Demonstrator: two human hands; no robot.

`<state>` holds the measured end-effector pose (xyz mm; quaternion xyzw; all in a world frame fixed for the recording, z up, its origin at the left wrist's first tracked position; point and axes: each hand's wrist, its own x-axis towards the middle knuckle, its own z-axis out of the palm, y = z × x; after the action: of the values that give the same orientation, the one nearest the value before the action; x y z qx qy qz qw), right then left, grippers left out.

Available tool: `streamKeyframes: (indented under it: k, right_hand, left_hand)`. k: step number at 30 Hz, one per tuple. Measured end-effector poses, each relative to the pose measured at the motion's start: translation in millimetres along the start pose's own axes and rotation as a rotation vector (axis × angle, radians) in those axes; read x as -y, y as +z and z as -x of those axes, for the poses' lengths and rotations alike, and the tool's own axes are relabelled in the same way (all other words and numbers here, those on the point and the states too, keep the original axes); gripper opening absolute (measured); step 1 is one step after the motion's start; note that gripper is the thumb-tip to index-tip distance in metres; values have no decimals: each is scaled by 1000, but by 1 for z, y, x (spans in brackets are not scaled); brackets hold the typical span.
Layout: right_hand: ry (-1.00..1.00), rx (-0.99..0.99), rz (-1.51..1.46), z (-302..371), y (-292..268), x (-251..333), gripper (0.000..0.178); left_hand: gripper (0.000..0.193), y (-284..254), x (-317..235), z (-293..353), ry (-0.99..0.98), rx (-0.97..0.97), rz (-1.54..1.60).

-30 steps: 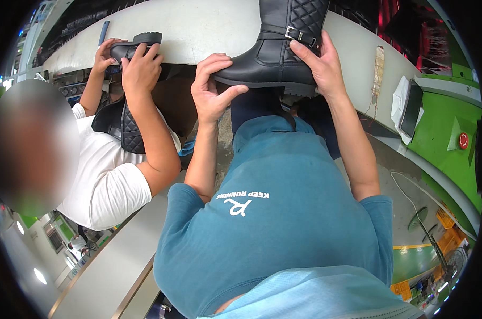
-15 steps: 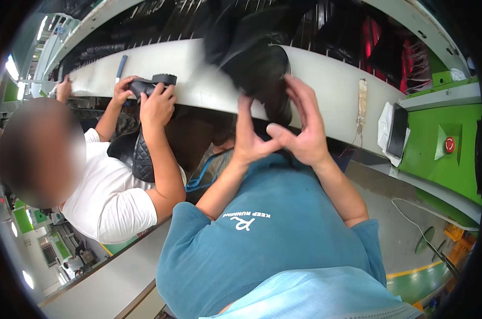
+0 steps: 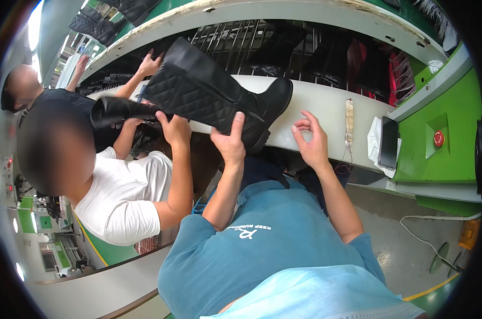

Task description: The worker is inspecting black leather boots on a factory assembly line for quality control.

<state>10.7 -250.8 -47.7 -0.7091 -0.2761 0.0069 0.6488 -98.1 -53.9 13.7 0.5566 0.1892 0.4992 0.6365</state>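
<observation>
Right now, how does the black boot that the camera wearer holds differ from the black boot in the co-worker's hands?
The quilted boot lies on its side, toe pointing right, with the left hand gripping it near the ankle; the right hand is off it. The co-worker's boot looks smooth and shiny, not quilted, and much of it is hidden behind the quilted one. Both are black and held over the white conveyor.

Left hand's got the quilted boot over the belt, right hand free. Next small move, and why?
Probably bring the right hand onto the foot of the black quilted boot. Only the left hand grips it, near the ankle, and it hangs tilted over the white conveyor.
</observation>
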Motion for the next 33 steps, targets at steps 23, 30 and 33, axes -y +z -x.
streamKeyframes:
  k: [23,30,33]
  right_hand:
    - [-191,53,213,11,-4,2,24]
    - [-284,108,220,8,-5,8,24]
    - [-238,90,198,10,-10,-2,24]
  left_hand:
    - [88,252,-50,-333,660,329,-915]
    - [44,205,-58,-293,937,141,-772]
    - [13,176,-40,-171,1118,176,-451]
